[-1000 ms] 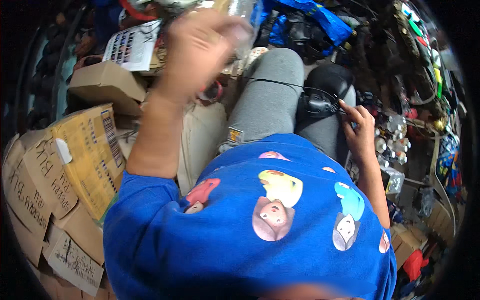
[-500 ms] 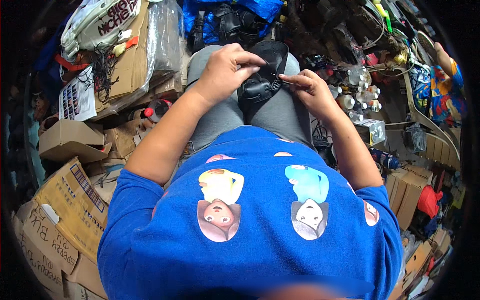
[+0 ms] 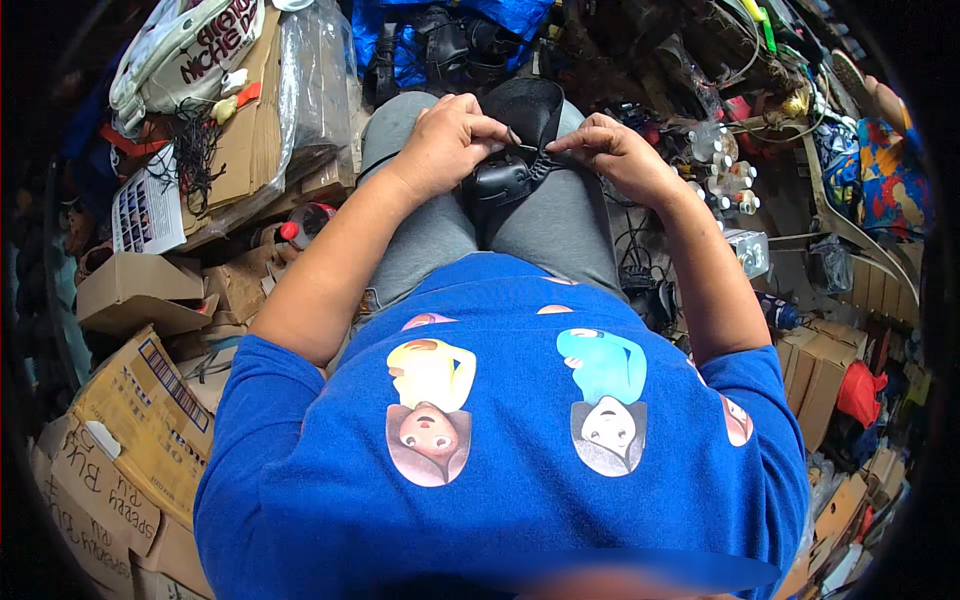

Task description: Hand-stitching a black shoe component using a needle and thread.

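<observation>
Nearest, grey-clad thighs (image 3: 550, 225); across them lies the black shoe (image 3: 505, 182). I judge it light, pliable, smooth; best held by its corded edge. Left grip (image 3: 447, 140) and right grip (image 3: 620, 155) flank it, fingertips close in; whether either is clamped, I cannot tell. Beyond: blue plastic (image 3: 368, 50).

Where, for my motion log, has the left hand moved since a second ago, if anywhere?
Yes: the left hand moved right, past the clear plastic sheet.

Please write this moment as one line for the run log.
left hand: at black shoe, grip unclear | right hand: at shoe, grip unclear | shoe: on grey trousers | right side: bottles
</observation>
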{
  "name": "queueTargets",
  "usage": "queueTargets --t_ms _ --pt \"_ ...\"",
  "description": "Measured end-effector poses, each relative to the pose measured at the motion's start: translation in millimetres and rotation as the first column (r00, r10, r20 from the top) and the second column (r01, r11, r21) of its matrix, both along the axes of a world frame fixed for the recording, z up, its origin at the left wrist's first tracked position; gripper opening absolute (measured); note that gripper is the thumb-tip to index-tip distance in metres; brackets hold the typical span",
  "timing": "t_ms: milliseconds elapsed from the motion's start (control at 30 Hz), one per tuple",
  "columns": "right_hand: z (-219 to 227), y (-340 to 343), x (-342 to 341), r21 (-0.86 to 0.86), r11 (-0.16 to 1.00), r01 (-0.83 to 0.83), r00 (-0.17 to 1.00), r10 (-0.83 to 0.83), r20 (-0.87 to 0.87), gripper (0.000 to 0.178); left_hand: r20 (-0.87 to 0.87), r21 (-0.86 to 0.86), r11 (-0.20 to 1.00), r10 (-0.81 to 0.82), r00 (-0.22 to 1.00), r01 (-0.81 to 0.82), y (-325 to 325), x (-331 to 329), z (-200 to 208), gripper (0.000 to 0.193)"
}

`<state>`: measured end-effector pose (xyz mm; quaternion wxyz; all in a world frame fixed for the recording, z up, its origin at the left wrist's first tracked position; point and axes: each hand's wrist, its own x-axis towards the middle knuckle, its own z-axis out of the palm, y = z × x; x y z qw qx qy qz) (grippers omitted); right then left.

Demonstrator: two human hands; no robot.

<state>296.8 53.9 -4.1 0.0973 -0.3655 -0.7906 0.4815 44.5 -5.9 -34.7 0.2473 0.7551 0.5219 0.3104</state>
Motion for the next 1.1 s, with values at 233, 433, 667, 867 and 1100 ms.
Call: queueTargets --t_ms 233,433,667,867,1100 --pt "1.9 1.7 -1.4 -0.028 1.0 -0.008 1.0 0.009 0.013 0.039 -0.019 0.015 1.0 -0.002 1.0 0.003 0.5 0.9 1.3 0.021" --pt "-5.4 4.6 -0.3 -0.071 0.997 -0.005 1.0 0.004 -0.015 0.032 -0.055 -0.039 0.999 0.004 0.998 -0.006 3.6 2.9 0.4 0.013" --pt "-11.0 6.2 -1.4 -0.14 0.99 -0.014 0.999 0.009 -0.04 0.033 -0.006 -0.072 0.987 -0.141 0.99 0.14 18.7 7.4 2.6 0.016" --pt "-19.1 -3.9 3.4 -0.168 0.981 0.094 0.991 -0.108 -0.076 0.03 -0.067 -0.096 0.992 -0.09 0.994 0.084 0.9 7.9 13.3 0.022" --pt "-22.6 -8.5 -9.4 -0.405 0.9 0.164 0.946 -0.259 -0.192 0.027 0.266 -0.53 0.848 0.147 0.953 0.018 7.2 11.5 -4.1 0.019"
